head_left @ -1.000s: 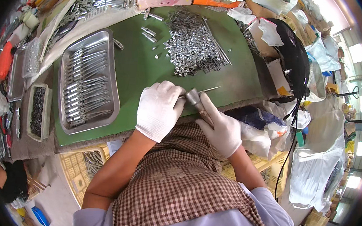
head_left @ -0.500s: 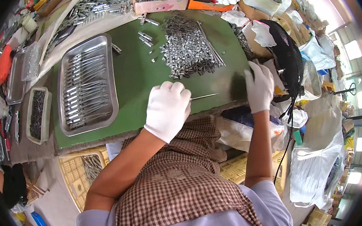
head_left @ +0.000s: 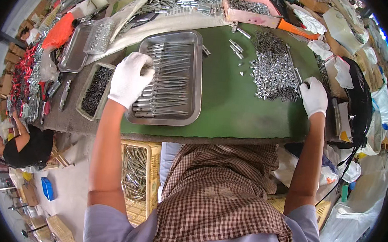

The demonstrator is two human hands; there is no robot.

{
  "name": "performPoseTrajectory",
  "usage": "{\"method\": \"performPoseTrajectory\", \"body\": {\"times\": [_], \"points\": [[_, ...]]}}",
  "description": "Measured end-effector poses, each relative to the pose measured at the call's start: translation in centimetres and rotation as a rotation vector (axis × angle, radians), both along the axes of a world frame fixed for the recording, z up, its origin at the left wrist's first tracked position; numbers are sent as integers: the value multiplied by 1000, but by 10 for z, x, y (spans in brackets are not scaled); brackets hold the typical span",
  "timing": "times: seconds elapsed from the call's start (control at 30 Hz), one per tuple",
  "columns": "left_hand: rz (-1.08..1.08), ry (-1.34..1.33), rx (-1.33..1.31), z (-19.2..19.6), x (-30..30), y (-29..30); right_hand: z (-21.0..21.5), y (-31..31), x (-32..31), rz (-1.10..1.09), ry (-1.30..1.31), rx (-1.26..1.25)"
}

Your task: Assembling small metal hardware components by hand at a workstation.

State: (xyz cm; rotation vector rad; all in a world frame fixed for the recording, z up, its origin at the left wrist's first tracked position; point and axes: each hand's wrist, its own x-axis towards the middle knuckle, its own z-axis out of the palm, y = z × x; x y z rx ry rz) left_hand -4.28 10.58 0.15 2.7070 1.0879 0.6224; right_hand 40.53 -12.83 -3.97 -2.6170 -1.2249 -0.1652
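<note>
My left hand (head_left: 131, 78), in a white glove, is over the left rim of a steel tray (head_left: 198, 81). Its fingers are curled in at the tray's edge, and whatever they pinch is hidden. Inside the tray, thin pointed metal rods with thicker cylindrical ends (head_left: 167, 81) lie side by side in a row. My right hand (head_left: 315, 98), also gloved, is closed at the right side of a heap of small metal sleeves (head_left: 274, 72). Its fingertips meet near the lower end of a long metal rod (head_left: 294, 67); I cannot make out what they hold.
A narrow bin of dark small parts (head_left: 97, 89) stands left of the tray. Behind are a pink box of metal parts (head_left: 251, 10) and loose metal pieces on white cloth. A black mesh bag (head_left: 360, 94) sits at the right. Another person (head_left: 28, 147) works at far left.
My left hand has gone from the table's front edge, where it held a thin metal rod, to the tray. My right hand, earlier open, has closed beside the heap. The view has shifted left.
</note>
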Motion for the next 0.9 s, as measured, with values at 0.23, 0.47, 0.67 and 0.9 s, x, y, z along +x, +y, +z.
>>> {"method": "performPoseTrajectory", "body": {"times": [0.23,0.47,0.67,0.9], "points": [[-39,417,-97,12,-2,22,4,-39,-60,16,94,513],[-264,276,456,21,99,3,-27,-67,-107,104,-67,636],[-274,652,447,7,178,20,-25,-61,-111,64,-67,635],[-549,432,-74,38,188,-54,-24,-61,-113,60,-80,688]]}}
